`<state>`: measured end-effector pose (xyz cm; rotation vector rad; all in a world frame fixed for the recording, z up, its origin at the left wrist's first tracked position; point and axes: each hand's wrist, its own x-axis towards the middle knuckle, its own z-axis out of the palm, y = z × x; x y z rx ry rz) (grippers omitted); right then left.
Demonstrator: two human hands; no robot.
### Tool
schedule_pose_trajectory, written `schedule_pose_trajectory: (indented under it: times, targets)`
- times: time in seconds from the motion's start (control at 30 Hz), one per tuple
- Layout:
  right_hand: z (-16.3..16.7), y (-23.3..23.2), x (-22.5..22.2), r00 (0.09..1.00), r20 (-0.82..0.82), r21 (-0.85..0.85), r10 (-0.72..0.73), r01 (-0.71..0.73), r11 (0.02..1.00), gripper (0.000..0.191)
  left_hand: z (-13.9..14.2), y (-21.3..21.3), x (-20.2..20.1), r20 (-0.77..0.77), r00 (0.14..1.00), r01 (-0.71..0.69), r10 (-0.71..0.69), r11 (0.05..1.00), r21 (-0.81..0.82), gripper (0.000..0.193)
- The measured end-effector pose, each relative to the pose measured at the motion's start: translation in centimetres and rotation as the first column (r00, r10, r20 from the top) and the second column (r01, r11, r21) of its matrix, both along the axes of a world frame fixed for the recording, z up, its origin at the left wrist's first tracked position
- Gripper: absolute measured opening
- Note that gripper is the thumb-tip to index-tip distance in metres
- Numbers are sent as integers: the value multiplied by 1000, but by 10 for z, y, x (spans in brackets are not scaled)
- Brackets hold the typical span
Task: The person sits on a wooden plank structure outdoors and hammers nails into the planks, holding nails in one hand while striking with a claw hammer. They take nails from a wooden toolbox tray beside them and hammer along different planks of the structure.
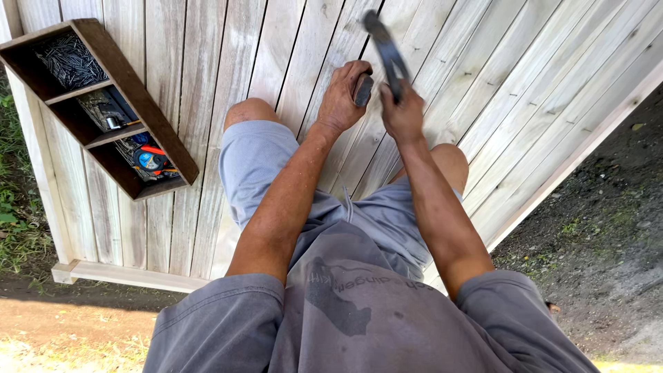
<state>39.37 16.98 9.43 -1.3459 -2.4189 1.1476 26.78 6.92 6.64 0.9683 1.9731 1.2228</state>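
Right grip (402, 110) clenched on hammer (387, 50); left grip (342, 97) grasping dark block (363, 90).

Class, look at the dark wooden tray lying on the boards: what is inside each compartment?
The wooden tray has three compartments: loose nails in the top one, a small tool in the middle, a tape measure in the bottom. Anything beneath these is hidden.

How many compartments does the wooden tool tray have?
3. The dark wooden tray lies on the pale plank panel: top compartment holds nails, middle small hardware, bottom a tape measure.
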Motion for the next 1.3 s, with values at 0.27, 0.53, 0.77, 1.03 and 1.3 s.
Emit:
schedule_pose_trajectory:
  times: [0.27, 0.53, 0.77, 1.03, 1.3]
  targets:
    - [32, 13, 3, 978, -180, -94, -105, 89, 992, 39, -2, 3, -7, 16, 1000, 17, -17, 1000, 21, 33]
    - [-11, 18, -13, 996, -37, 83, 82, -79, 993, 36, -4, 5, -5, -7, 1000, 21, -21, 999, 35, 36]
    - [31, 8, -19, 996, -87, 27, -18, 21, 999, 35, -1, 1, -11, 20, 1000, 24, -24, 1000, -6, 35]
    - [5, 13, -43, 975, 217, 41, 54, -64, 997, 46, 4, 1, -12, 25, 999, 25, -26, 999, 36, 43]
    - [13, -7, 7, 934, 355, -152, 43, 12, 988, 55, 1, -2, -9, -22, 1000, -10, 12, 993, 116, 36]
